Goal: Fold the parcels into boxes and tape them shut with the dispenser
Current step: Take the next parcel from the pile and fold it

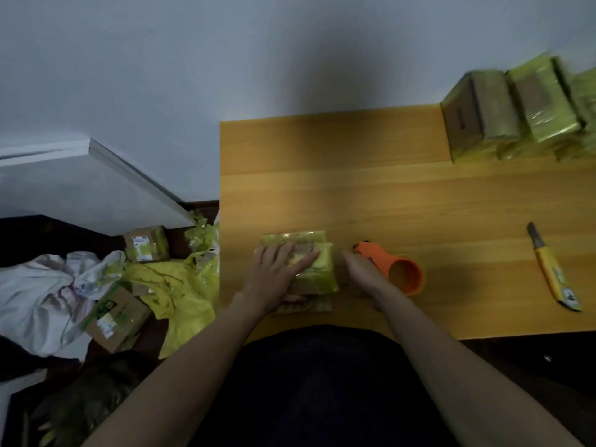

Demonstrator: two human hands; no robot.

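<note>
A small cardboard box wrapped in yellow-green tape (303,272) is pressed near the table's (419,204) near edge by the flat, straight-fingered left hand (277,269). Just right, the orange plastic tape dispenser (396,269) is gripped by the right hand (362,271).
</note>
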